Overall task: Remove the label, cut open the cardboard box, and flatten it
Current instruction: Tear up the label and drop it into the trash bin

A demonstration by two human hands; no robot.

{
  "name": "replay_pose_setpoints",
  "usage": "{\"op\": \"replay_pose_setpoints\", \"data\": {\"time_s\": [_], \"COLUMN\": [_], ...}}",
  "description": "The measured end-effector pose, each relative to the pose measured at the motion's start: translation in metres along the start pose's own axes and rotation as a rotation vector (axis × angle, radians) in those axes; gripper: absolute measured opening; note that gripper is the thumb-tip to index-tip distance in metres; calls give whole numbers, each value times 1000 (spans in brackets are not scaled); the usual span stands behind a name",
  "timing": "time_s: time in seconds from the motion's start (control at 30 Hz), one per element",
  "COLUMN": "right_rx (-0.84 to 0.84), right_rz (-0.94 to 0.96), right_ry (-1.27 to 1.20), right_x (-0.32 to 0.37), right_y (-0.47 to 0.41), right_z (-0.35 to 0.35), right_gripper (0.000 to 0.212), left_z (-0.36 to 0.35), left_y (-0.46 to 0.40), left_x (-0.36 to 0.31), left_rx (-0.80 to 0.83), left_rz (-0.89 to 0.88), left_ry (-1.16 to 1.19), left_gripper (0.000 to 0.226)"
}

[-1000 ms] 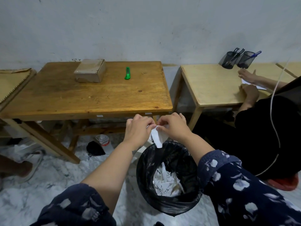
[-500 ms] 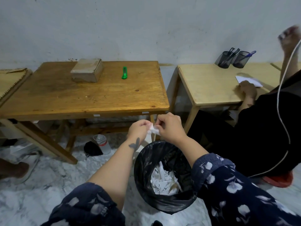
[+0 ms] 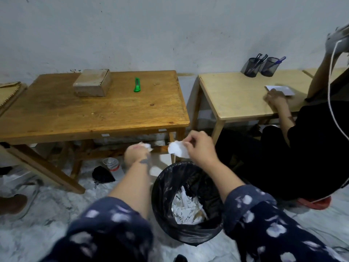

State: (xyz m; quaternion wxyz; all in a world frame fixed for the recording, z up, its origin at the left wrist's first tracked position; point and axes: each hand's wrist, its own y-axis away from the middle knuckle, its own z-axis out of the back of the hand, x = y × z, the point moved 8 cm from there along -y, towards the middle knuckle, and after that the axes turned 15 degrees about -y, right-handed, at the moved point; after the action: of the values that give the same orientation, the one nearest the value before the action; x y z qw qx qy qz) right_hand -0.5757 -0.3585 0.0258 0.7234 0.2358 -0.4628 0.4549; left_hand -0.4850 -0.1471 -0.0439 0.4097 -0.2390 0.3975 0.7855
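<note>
A torn white piece of label point(image 3: 178, 149) is pinched between the thumb and fingers of the right hand point(image 3: 200, 146), above the far rim of a black-lined bin point(image 3: 164, 188). A smaller crumpled white scrap point(image 3: 147, 146) is gripped in the curled fingers of the left hand point(image 3: 135, 153), just left of the bin; the two pieces are held apart. White paper shreds point(image 3: 187, 207) are seen inside the bin. Farther off, the cardboard box point(image 3: 92, 85) is found closed on the far left part of the wooden table point(image 3: 113, 114), with a green utility knife point(image 3: 137, 84) lying to its right, apart from it. At a second table point(image 3: 236, 97) on the right, another person point(image 3: 309, 140) in black is seated.
</note>
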Motion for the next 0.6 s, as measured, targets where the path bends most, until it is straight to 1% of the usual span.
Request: {"op": "replay_pose_setpoints", "data": {"time_s": [0.03,0.07,0.13,0.2,0.27,0.33,0.37,0.43,0.47,0.5,0.57,0.6], "right_rx": [-25,-28,21,79,112,106,85,-6,-48,-70,-69,-62], "right_rz": [-53,-106,-194,-224,-235,-263,-286,-329,-336,-333,-339,-346], "right_ry": [-35,-85,-206,-242,-251,-227,-204,-157,-117,-61,10,-4], "right_x": [-8,-16,-28,-29,-29,-39,-47,-63,-70,-75,-84,-92], "right_y": [0,-1,-1,0,3,6,8,12,14,16,20,21], "right_z": [16,28,33,19,0,-12,-14,-13,-11,-10,-10,-12], "right_gripper": [16,16,14,9,8,9,10,12,12,13,10,9], "left_z": [13,22,18,-7,-32,-51,-60,-75,-80,-85,-94,-98], "left_y": [-8,-16,-12,7,27,38,42,53,60,65,69,69], "left_x": [8,10,3,-5,-11,-7,-3,5,6,8,13,16], "left_rx": [-35,-68,-39,83,202,346,432,580,627,652,656,638], "left_rz": [38,-11,-174,-290,-351,-307,-277,-297,-340,-388,-478,-504], "left_ry": [-29,-70,-142,-156,-117,-50,-30,-46,-65,-91,-178,-230], "left_gripper": [29,30,24,17,15,14,18,29,30,25,5,3]}}
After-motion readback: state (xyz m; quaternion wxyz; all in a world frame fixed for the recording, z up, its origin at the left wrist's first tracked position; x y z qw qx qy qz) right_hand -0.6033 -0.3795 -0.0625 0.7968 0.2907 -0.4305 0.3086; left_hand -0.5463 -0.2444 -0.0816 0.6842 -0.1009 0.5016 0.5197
